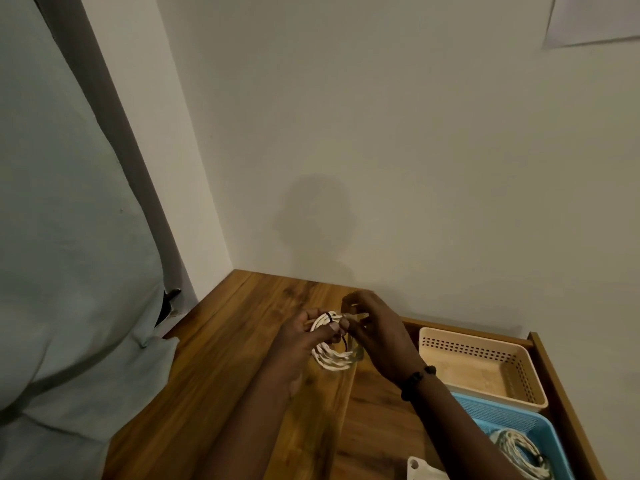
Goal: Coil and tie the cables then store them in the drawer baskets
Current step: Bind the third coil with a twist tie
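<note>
Wooden tabletop (221,358): both hands hold coiled cable (332,358).

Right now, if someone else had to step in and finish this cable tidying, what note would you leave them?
Left hand: gripping the white coiled cable above the wooden top.
Right hand: pinching at the dark tie wrapped round the coil's upper part; whether the tie is fully fastened cannot be told.
Drawer: open at the right, with a beige basket that looks empty and a blue basket with one coiled, tied cable already in it.
Done: one cable stored, this one coiled.
Left: finish the tie, then lay this coil in a basket. A white object at the bottom edge is unclear.
</note>
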